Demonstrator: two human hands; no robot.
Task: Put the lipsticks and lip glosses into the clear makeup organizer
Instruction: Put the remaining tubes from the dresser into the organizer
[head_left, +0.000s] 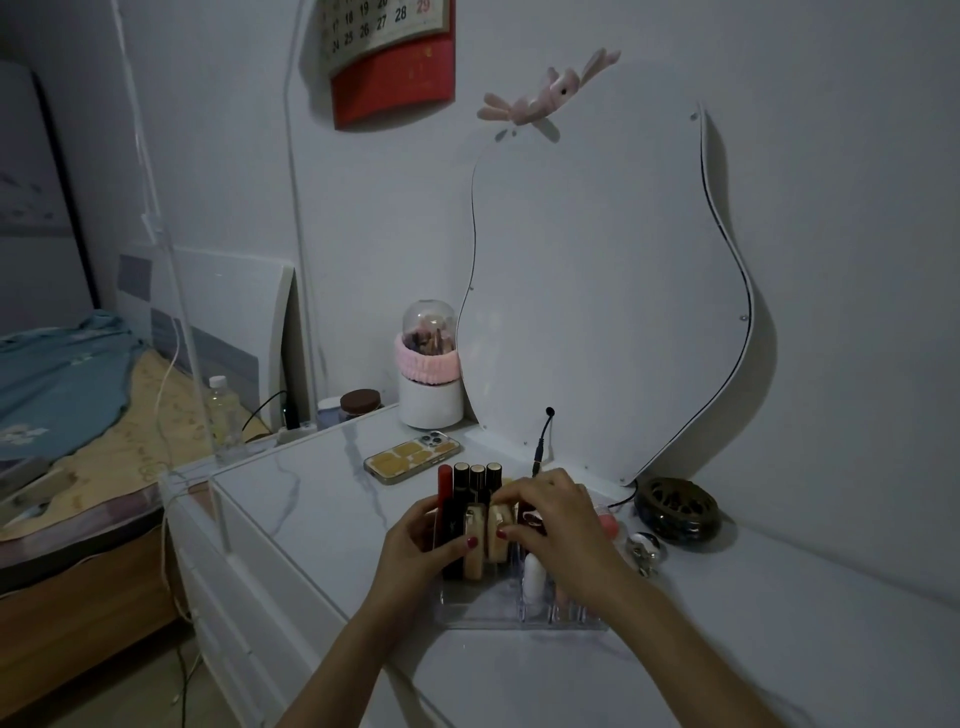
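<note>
Lipsticks (470, 483) stand upright, caps up, in organizer (488, 608); both hands (415, 540) (558, 525) seemingly pinch compacts (485, 535).

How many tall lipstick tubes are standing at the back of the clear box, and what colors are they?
Red tube: 1
Dark tubes with gold bands: 3
Total: 4 upright at the back of the clear organizer. Others may be hidden behind the left hand and right hand.

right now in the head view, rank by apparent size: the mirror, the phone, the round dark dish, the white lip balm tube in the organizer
1. mirror, by far the largest
2. phone
3. round dark dish, close to the phone, so this order is unsure
4. white lip balm tube, smallest, though nearest the camera
</note>
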